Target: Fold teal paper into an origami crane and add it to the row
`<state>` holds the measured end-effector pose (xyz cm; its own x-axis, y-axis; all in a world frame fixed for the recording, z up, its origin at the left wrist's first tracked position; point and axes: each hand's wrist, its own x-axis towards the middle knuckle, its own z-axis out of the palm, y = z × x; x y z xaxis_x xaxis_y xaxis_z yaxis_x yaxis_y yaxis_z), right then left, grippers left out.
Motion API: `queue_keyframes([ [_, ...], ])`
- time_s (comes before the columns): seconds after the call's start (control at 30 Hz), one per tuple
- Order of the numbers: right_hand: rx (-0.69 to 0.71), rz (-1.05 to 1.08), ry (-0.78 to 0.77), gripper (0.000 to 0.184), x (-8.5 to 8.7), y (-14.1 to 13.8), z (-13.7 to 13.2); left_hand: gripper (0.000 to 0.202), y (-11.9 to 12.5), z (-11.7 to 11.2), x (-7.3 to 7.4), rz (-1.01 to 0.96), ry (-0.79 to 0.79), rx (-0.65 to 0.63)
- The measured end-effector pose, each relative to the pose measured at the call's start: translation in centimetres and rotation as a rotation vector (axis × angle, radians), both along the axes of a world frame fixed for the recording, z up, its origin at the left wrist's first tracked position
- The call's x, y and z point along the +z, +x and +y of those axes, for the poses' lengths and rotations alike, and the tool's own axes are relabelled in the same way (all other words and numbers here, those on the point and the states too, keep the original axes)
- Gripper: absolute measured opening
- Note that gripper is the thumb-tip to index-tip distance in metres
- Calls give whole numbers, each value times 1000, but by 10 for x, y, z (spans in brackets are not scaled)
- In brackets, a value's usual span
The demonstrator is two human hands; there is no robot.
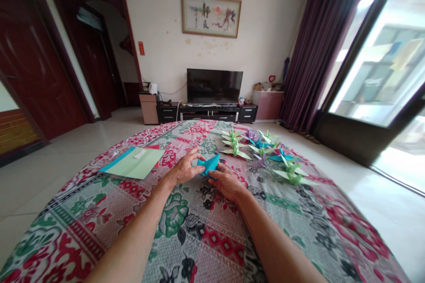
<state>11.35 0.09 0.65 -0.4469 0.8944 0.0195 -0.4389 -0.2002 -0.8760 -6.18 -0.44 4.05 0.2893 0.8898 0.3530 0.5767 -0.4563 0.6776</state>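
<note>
A piece of folded blue paper (pixel 211 164), pointed at its upper right, is held between my two hands over the middle of the patterned tablecloth. My left hand (pixel 187 167) pinches its left side with thumb and fingers. At its lower right edge, my right hand (pixel 227 180) grips the paper with the fingertips. Beyond my right hand stand several folded paper cranes: light green ones (pixel 235 146), a purple one (pixel 262 159) and a blue one (pixel 283 156). Left of my left hand lies a stack of paper sheets, with a light green sheet (pixel 136 166) on top.
A floral cloth (pixel 133 212) covers the round table. Past its far edge, a television (pixel 214 86) stands on a low black cabinet (pixel 168 113). Doors are at the left; a purple curtain (pixel 308 53) and glass panes are at the right.
</note>
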Motion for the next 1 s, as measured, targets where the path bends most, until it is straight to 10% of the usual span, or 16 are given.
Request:
queue_keyframes([
  [0.33, -84, 106, -29, 27, -5, -2, 5, 11, 8, 3, -2, -50, 217, 117],
  [1.0, -286, 136, 87, 39, -1, -1, 9, 22, 29, 1, -10, -148, 173, 119],
])
